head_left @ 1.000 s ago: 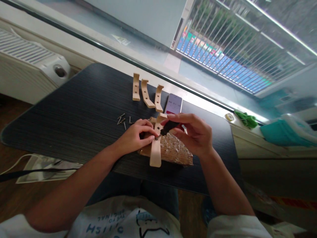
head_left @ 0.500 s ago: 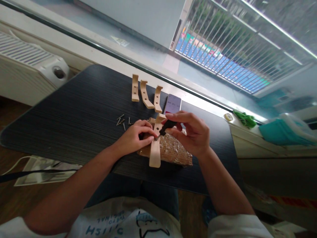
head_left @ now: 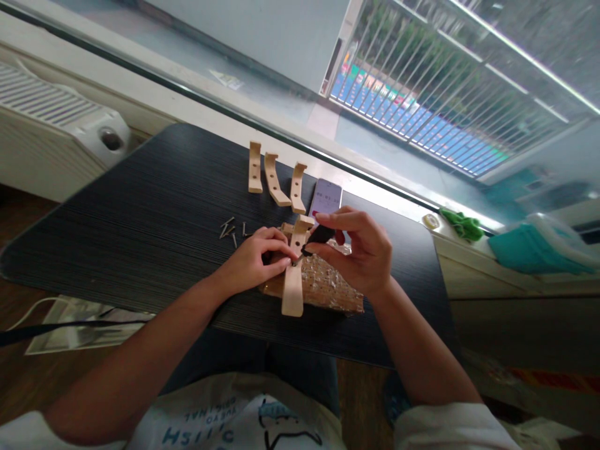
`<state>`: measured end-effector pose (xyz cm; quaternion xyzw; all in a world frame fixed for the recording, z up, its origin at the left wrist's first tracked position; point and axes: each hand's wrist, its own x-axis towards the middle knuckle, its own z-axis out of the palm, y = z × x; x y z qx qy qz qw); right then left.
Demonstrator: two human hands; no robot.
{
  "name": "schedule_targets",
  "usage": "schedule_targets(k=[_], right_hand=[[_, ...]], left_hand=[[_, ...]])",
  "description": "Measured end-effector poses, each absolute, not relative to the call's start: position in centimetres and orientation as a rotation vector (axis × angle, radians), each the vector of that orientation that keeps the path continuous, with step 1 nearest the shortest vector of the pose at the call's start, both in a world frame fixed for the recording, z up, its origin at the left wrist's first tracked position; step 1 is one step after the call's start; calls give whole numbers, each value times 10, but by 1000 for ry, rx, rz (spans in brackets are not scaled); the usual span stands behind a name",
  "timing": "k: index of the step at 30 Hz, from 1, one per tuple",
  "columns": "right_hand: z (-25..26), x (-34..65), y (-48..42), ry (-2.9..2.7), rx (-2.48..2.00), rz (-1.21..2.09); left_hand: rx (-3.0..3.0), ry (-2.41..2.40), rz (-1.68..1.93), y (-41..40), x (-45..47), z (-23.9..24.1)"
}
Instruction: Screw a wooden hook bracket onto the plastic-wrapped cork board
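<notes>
Right hand (head_left: 359, 247): grip closed on a black-handled screwdriver (head_left: 322, 234), thumb below the handle, index finger above, tip angled down-left at the lower hole of a pale wooden bracket (head_left: 293, 294). Left hand (head_left: 255, 253): thumb and index close together at that hole, grip narrow – can't tell if they pinch a screw, too small. Bracket lies across a shiny brown block (head_left: 335, 284) on the dark worktop (head_left: 140, 219), flat end toward the person and past the block's near edge; upper hole visible. Loose screws (head_left: 229, 229) left of the block. Three spare brackets (head_left: 274, 181) near the window side – phone (head_left: 327, 197) just right of them, screen lit.
</notes>
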<state>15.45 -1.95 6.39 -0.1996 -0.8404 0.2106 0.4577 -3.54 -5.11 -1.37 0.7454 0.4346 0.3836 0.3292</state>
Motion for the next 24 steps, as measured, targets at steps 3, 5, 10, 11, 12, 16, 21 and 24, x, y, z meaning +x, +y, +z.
schedule_targets(k=[3, 5, 10, 11, 12, 16, 21, 24], right_hand=[[64, 154, -20, -2077, -484, 485], [65, 154, -21, -2083, -487, 454], [69, 150, -23, -2088, -516, 375], [69, 150, -23, -2084, -521, 369], [69, 149, -23, -2080, -527, 366], [66, 148, -24, -2069, -575, 381], [59, 150, -23, -2014, -529, 423], [59, 152, -21, -2031, -462, 472]], left_hand=[[1952, 1145, 998, -51, -35, -13], [1948, 1151, 989, -51, -35, -13], [1940, 1144, 984, -51, -35, -13], [1941, 1142, 986, -51, -35, -13], [1942, 1140, 988, -51, -35, -13], [1949, 1130, 996, -51, -35, -13], [1937, 1122, 997, -51, -35, -13], [1942, 1130, 996, -51, -36, -14]])
